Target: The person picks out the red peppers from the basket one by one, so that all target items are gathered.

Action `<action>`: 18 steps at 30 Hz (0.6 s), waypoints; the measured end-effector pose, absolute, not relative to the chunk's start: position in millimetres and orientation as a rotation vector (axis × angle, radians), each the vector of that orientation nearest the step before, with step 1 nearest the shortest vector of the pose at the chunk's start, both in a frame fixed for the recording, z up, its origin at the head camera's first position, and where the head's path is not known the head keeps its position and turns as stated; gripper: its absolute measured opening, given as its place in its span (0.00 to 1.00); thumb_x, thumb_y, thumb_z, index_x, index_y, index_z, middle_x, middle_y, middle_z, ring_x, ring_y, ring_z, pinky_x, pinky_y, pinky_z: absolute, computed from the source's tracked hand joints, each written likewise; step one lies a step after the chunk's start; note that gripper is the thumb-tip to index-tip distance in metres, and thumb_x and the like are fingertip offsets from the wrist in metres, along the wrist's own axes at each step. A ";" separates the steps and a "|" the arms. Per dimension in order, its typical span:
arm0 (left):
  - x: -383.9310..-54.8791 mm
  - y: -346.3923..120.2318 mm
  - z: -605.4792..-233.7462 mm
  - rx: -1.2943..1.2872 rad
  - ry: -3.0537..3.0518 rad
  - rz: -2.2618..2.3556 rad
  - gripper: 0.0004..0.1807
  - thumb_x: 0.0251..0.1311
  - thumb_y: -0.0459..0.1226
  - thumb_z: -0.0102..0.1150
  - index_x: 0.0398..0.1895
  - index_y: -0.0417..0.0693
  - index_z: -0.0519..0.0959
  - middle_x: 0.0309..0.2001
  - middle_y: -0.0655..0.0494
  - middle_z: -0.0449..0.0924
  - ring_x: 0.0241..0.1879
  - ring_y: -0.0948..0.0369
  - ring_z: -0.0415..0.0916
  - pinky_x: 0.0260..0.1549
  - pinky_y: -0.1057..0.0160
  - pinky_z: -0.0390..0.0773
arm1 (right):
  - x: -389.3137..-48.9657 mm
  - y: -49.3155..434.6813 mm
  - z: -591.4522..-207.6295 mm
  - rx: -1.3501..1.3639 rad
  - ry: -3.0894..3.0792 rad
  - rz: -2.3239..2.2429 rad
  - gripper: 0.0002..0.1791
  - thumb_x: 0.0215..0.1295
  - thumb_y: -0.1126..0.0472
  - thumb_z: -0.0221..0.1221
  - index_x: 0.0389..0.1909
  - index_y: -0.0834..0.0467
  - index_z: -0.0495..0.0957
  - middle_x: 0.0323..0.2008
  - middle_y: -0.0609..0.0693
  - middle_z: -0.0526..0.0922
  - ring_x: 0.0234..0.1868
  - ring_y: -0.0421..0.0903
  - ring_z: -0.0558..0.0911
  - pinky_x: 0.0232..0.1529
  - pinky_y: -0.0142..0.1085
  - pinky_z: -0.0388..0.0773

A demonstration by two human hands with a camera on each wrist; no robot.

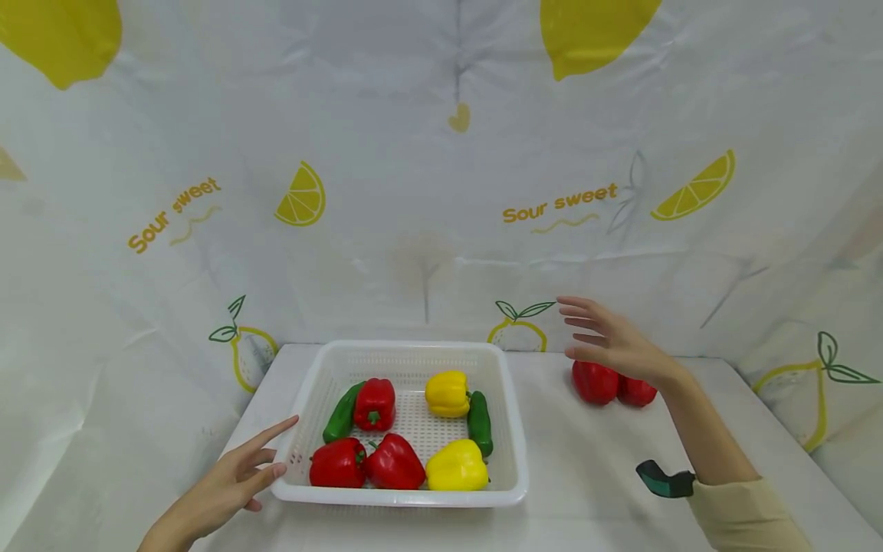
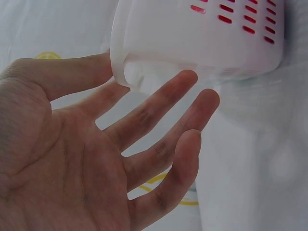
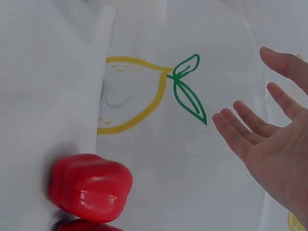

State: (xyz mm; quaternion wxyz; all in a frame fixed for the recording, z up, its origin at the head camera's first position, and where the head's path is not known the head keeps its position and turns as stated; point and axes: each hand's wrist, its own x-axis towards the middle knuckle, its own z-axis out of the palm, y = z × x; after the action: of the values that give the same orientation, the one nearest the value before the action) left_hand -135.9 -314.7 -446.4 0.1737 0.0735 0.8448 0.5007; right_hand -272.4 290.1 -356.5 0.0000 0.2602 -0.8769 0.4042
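Observation:
A white plastic basket stands on the table. Inside it lie red bell peppers, yellow bell peppers and two green peppers. My left hand is at the basket's left side, thumb and index finger at the rim; in the left wrist view the other fingers spread loosely below it. Above the table at the right, my right hand hangs in the air with relaxed fingers and nothing in it. Behind and below it sit two red bell peppers, one of them plain in the right wrist view.
A white cloth printed with lemons hangs behind the table and along its sides. The white tabletop runs right of the basket. A dark strap end sticks out at the right sleeve.

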 end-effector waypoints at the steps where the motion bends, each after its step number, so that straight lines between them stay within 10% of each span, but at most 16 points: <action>1: -135.7 -314.7 -446.0 0.207 2.394 1.419 0.40 0.81 0.45 0.53 0.89 0.48 0.51 0.69 0.29 0.77 0.55 0.58 0.82 0.36 0.51 0.87 | -272.9 285.9 -356.1 0.827 -2.752 1.279 0.45 0.72 0.59 0.69 0.85 0.50 0.58 0.81 0.61 0.66 0.79 0.69 0.70 0.69 0.65 0.77; 7: -135.2 -314.3 -446.0 0.236 2.383 1.428 0.40 0.82 0.44 0.53 0.89 0.48 0.50 0.68 0.31 0.78 0.50 0.72 0.81 0.35 0.52 0.87 | -278.7 264.6 -355.9 0.911 -2.732 1.304 0.44 0.72 0.62 0.68 0.84 0.51 0.59 0.82 0.63 0.64 0.79 0.72 0.69 0.69 0.69 0.75; 18: -135.7 -314.3 -446.7 0.201 2.386 1.422 0.40 0.81 0.46 0.54 0.89 0.51 0.51 0.71 0.28 0.75 0.54 0.62 0.82 0.36 0.50 0.88 | -284.7 222.5 -349.7 1.126 -2.708 1.353 0.41 0.72 0.63 0.69 0.82 0.56 0.63 0.80 0.62 0.69 0.76 0.70 0.74 0.70 0.63 0.77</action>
State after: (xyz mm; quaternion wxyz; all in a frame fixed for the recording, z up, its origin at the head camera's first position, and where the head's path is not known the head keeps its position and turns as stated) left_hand -135.7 -314.3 -446.7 0.1774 0.0712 0.8431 0.5027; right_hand -284.7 222.5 -349.7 -0.0441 0.3481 -0.8377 0.4184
